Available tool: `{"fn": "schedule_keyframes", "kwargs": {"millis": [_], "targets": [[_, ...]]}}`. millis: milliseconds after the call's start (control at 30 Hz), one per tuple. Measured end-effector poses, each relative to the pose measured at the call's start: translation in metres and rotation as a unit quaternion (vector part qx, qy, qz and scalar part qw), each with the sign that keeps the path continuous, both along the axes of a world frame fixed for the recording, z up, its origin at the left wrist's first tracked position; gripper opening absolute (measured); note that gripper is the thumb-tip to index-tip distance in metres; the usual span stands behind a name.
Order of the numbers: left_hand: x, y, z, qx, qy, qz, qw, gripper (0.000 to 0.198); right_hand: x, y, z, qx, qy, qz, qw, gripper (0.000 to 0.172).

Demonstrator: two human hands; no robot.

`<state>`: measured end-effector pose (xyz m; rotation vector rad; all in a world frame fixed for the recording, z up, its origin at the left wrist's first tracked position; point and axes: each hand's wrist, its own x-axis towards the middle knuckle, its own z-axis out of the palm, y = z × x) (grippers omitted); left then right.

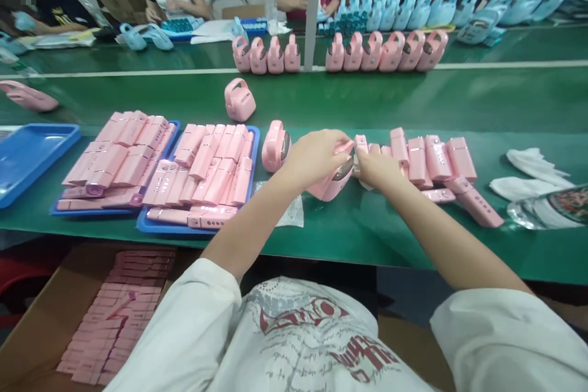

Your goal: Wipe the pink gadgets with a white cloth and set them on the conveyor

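Observation:
My left hand [318, 156] is closed on a pink device [327, 188] with a carry handle and a dark oval panel, tilted above the bench. My right hand [375, 166] is just to the right, its fingers closed around a small pink oblong piece [361, 142], partly hidden by them. Another pink handled device [274, 148] stands left of my left hand, beside a clear plastic wrapper [291, 213]. Several loose pink oblong pieces [417, 160] lie right of my right hand.
Two blue trays [196, 226] hold stacked pink pieces; another blue tray [39, 150] is farther left. Pink devices [353, 52] line the back ledge. White gloves [528, 177] and a bottle [546, 211] lie right. A carton [27, 337] is below. People sit opposite.

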<state>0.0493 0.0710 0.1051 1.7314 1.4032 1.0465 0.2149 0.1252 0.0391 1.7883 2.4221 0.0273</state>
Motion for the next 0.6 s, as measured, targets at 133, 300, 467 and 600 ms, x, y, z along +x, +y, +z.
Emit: {"fn": "schedule_keyframes", "kwargs": {"millis": [133,300,467,600], "targets": [[-0.001,0.085,0.008,0.029,0.061,0.02,0.998,0.024,0.004,0.017,-0.003,-0.05,-0.017,0.022,0.998,0.061],[-0.012,0.174,0.004,-0.09,0.131,0.092,0.983,0.047,0.004,0.028,-0.001,-0.093,0.009,0.009,0.996,0.074],[-0.03,0.215,-0.006,-0.166,0.176,0.124,0.962,0.052,-0.008,0.063,-0.006,-0.125,0.04,-0.023,0.991,0.066],[-0.041,0.228,-0.007,-0.2,0.199,0.099,0.954,0.05,-0.025,0.128,-0.008,-0.114,0.082,-0.081,0.987,0.055]]}}
